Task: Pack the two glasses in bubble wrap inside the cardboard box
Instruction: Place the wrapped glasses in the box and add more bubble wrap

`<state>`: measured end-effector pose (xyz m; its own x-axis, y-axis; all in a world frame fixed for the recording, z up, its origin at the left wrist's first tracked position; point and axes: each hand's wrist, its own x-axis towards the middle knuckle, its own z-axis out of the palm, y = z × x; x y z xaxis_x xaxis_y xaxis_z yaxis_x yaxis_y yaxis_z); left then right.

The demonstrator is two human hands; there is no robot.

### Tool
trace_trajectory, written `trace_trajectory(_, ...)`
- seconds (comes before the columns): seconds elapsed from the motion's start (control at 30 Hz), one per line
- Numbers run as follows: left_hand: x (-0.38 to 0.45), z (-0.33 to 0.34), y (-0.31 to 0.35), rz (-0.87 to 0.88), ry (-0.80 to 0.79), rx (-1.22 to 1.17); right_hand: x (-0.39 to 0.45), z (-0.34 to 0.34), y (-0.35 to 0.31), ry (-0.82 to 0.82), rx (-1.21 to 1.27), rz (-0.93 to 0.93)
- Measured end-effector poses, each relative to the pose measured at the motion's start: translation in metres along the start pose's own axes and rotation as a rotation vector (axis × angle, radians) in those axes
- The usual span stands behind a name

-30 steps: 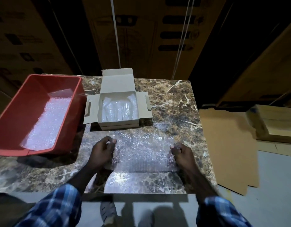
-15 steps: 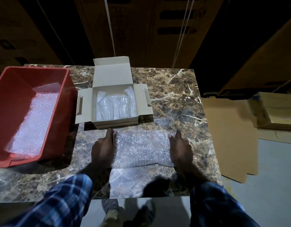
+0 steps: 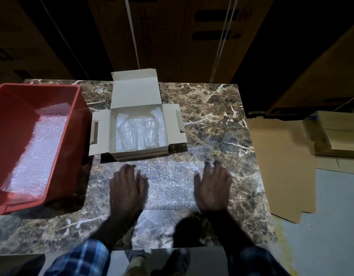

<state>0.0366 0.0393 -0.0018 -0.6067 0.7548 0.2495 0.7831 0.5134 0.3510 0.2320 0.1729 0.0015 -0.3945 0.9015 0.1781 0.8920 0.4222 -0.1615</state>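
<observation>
An open cardboard box (image 3: 173, 124) stands mid-table with its lid flipped back. Inside it lie the two glasses (image 3: 139, 132), side by side and covered in bubble wrap. In front of the box a folded sheet of bubble wrap (image 3: 169, 182) lies flat on the marble table (image 3: 222, 120). My left hand (image 3: 127, 186) rests palm down on the sheet's left edge with its fingers spread. On the right edge my right hand (image 3: 213, 186) lies flat, fingers pointing toward the box. Neither hand grips anything.
A red plastic bin (image 3: 76, 140) holding more bubble wrap sits at the table's left. Flat cardboard sheets (image 3: 279, 166) and a closed carton (image 3: 337, 132) lie on the floor to the right. Dark stacked cartons stand behind the table.
Both hands went from pinching the sheet's side edges to lying flat on it, sliding forward toward the box. The sheet now looks folded and pressed down.
</observation>
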Motion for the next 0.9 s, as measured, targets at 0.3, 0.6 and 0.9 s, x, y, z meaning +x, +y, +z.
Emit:
trace_trajectory(0.3, -0.020, 0.044, 0.015, 0.355, -0.415, 0.048, -0.036, 0.055, -0.037, -0.262, 0.147, -0.298)
trace_trajectory(0.6, -0.021, 0.023, -0.035, 0.231, -0.451, 0.135, -0.039, 0.034, 0.038, -0.243, 0.041, -0.075)
trace_trajectory(0.9, -0.033, 0.023, 0.004, 0.409, -0.485, 0.083, -0.042, 0.033, -0.005, -0.253, 0.121, -0.322)
